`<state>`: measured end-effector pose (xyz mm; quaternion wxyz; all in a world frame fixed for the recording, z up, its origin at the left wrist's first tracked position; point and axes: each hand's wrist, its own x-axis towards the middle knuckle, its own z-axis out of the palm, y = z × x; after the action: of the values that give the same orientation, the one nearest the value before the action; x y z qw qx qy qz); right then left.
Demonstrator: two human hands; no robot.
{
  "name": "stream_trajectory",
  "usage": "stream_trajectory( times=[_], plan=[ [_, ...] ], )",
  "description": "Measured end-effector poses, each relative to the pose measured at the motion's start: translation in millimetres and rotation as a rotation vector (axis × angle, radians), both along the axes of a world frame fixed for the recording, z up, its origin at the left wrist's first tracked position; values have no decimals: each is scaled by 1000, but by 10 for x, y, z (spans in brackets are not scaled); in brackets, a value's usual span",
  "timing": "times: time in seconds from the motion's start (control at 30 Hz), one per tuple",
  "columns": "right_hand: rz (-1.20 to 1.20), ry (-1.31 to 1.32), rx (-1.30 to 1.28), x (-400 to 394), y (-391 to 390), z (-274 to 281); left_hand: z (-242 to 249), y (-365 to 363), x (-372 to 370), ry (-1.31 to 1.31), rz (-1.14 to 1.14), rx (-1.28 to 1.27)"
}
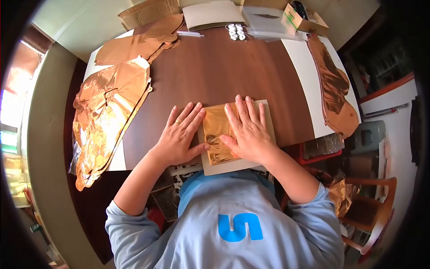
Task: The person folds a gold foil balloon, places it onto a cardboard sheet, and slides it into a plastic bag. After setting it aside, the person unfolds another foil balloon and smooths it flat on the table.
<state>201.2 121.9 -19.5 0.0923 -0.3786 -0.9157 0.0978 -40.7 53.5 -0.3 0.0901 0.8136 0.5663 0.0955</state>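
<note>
Both released and flat, the right hand lies on the gold foil, the left hand at its left edge.

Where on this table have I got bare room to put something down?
Widest: the brown tabletop beyond your left hand and right hand, up to the white items. Another patch lies between your right hand and the right-side foil. Crowded: the left edge, under foil sheets, and the far edge.
</note>
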Motion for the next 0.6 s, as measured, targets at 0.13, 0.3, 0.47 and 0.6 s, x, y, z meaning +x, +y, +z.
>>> stream_trajectory(
  times=[0.13, 0.3, 0.47, 0.6],
  plan=[
    [-2, -15, 20, 6, 6, -10, 3, -102, 60, -185, 61, 6],
    [-28, -7, -47, -32, 15, 72, -106, -237, 248, -96, 84, 101],
    [-65, -19, -34, -78, -36, 106, -193, -232, 292, -5, 97, 136],
    [-82, -44, -54, -78, -76, 57, -157, -237, 323, -1, 129, 83]
  ],
)
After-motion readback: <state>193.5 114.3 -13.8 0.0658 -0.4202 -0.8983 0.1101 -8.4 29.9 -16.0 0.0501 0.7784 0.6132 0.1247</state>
